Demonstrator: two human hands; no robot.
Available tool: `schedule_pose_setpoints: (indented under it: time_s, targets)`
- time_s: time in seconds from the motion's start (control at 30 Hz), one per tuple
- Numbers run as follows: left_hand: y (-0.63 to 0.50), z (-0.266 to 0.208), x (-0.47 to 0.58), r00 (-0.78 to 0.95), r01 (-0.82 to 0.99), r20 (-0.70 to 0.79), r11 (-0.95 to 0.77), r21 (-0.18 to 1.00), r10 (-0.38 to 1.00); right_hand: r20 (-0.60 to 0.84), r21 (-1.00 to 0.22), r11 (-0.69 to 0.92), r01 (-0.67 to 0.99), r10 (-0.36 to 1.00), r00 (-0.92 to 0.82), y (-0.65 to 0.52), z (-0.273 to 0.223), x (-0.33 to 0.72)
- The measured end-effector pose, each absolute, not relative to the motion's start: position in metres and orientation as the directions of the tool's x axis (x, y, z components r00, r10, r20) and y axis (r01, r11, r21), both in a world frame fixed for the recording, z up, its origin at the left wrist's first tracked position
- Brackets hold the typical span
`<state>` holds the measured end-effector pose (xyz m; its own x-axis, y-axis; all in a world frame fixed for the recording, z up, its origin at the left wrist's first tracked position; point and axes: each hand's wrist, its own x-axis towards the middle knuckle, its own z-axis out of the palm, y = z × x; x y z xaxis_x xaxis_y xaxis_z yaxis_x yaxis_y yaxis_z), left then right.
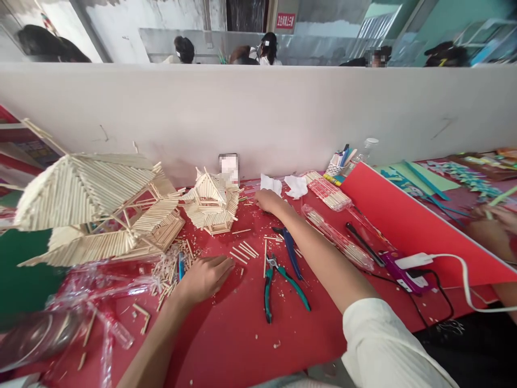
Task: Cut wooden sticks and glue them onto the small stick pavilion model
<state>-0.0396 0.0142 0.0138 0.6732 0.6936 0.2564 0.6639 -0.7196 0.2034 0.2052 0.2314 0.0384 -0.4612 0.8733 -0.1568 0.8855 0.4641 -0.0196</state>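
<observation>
Left hand [208, 276]: rested low on the red bench [226, 339], fingers together; I couldn't tell whether it held anything.
Right hand [267, 201]: reached forward beside the tissue [271, 184], fingers bent, its grip hidden from me.
Small stick house [212, 202]: stood between the big stick house [92, 188] and the right hand.
Cut sticks [245, 249]: lay near the left fingertips.

Both bare forearms [319, 248] stretched forward, the right hand [269, 201] farther out
Left hand [207, 276] palm down, fingers together and slightly bent; right fingers curled, their tips hard to make out
</observation>
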Motion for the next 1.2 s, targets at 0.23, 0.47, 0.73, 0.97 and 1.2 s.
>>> schedule_pose_setpoints:
  time_s: [0.23, 0.47, 0.73, 0.97, 1.2]
  targets:
    - [0.013, 0.009, -0.041, 0.672, 0.657, 0.253, -0.718, 0.229, 0.696, -0.221, -0.080, 0.505, 0.860, 0.832, -0.509, 0.233, 0.043, 0.203]
    - [0.014, 0.011, -0.038, 0.697, 0.657, 0.229, -0.733, 0.177, 0.680, -0.208, -0.119, 0.476, 0.871, 0.846, -0.491, 0.236, 0.051, 0.215]
    - [0.014, 0.013, -0.039, 0.692, 0.676, 0.207, -0.722, 0.148, 0.691, -0.297, -0.037, 0.421, 0.906, 0.861, -0.412, 0.238, 0.062, 0.260]
    - [0.015, 0.013, -0.038, 0.696, 0.665, 0.215, -0.728, 0.168, 0.685, -0.315, 0.042, 0.468, 0.883, 0.845, -0.433, 0.227, 0.055, 0.286]
    - [0.016, 0.012, -0.040, 0.678, 0.675, 0.206, -0.709, 0.205, 0.705, -0.322, 0.088, 0.416, 0.905, 0.872, -0.369, 0.222, 0.058, 0.306]
